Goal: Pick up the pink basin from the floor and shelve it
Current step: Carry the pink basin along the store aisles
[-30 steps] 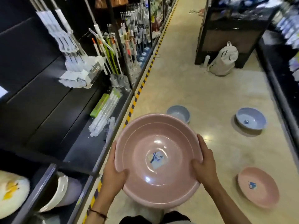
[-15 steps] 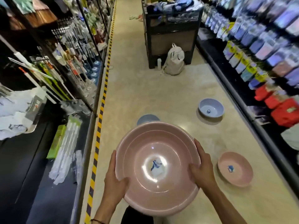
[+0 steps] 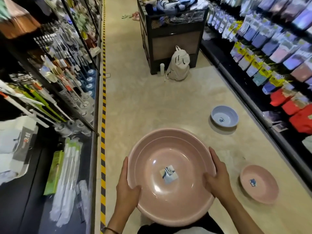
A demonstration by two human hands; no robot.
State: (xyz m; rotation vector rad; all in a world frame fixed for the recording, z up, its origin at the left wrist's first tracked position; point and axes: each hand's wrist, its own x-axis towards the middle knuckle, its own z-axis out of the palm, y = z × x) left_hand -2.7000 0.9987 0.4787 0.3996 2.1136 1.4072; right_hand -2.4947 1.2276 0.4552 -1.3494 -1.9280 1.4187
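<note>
I hold a large round pink basin point(image 3: 168, 154) level in front of me, above the shop floor, with a sticker in its bottom. My left hand point(image 3: 126, 190) grips its left rim, thumb inside the bowl. On the right rim my right hand point(image 3: 217, 179) grips the same way. The black shelf unit point(image 3: 93, 149) on my left runs alongside the basin, about a hand's width away.
A smaller pink basin point(image 3: 263, 190) and a pale blue basin point(image 3: 224, 110) lie on the floor to my right. A white backpack point(image 3: 179, 65) leans on a black display stand point(image 3: 172, 38) ahead. Yellow-black tape point(image 3: 103, 132) edges the left shelves; stocked shelves point(image 3: 278, 53) line the right.
My view has swung from the left shelves toward the aisle and the right shelves. The basin stays in both hands and has come a bit lower and more level.
</note>
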